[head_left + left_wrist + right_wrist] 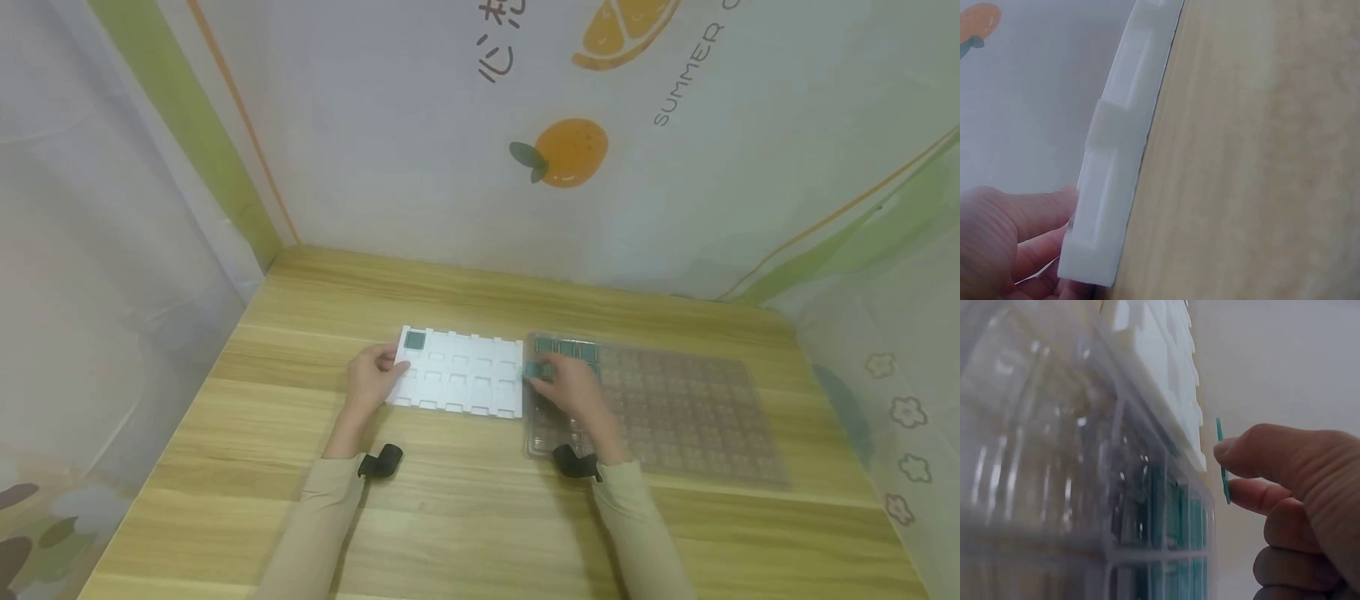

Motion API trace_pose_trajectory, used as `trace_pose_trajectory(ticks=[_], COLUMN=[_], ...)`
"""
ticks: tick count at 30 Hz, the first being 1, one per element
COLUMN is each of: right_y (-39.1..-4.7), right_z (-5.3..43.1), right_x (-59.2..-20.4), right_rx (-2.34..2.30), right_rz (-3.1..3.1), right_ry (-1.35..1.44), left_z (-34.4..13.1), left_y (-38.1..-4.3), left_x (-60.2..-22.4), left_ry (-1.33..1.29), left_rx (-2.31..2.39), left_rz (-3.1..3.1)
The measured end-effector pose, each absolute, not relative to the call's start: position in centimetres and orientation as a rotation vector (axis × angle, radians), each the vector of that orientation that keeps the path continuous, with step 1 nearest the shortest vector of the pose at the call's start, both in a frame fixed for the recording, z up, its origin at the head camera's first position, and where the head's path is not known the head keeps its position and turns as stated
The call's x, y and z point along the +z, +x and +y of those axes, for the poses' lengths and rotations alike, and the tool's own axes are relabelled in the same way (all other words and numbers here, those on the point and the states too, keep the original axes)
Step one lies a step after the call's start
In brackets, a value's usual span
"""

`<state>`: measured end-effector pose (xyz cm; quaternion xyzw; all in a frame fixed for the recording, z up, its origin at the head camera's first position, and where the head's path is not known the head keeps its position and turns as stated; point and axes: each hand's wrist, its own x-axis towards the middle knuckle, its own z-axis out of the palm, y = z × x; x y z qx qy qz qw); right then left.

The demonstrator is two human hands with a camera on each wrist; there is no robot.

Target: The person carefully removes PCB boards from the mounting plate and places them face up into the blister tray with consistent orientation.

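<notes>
A white tray [465, 375] with shallow pockets lies on the table, one green square chip [414, 340] in its far left pocket. My left hand [372, 377] holds the tray's left end, thumb on top; the left wrist view shows the fingers at the edge of the white tray [1107, 156]. Between thumb and finger, my right hand [572, 385] pinches a thin green chip [1222, 462], raised near the seam between the white tray and a clear plastic tray [690, 408]. Several green chips [577, 348] sit in the clear tray's far left compartments, partly behind the right hand.
The wooden table [465, 517] runs up to a white curtain [390, 150] printed with fruit at the back. More curtain hangs at both sides. Black wrist mounts [384, 461] are strapped at both sleeves.
</notes>
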<state>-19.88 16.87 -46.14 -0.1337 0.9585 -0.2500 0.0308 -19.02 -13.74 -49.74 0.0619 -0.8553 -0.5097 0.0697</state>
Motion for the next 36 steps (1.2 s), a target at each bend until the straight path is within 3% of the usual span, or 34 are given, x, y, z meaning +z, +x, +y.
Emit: trace_pose_trajectory(ticks=[36], right_y=[-18.1], right_z=[26.1], right_x=[-47.1], right_rx=[-0.885], right_rz=[2.926], right_ry=[-0.464], left_z=[-13.7], left_y=[-19.0], left_x=[-49.8], left_ry=[0.192], left_rx=[-1.524], left_rz=[-2.589])
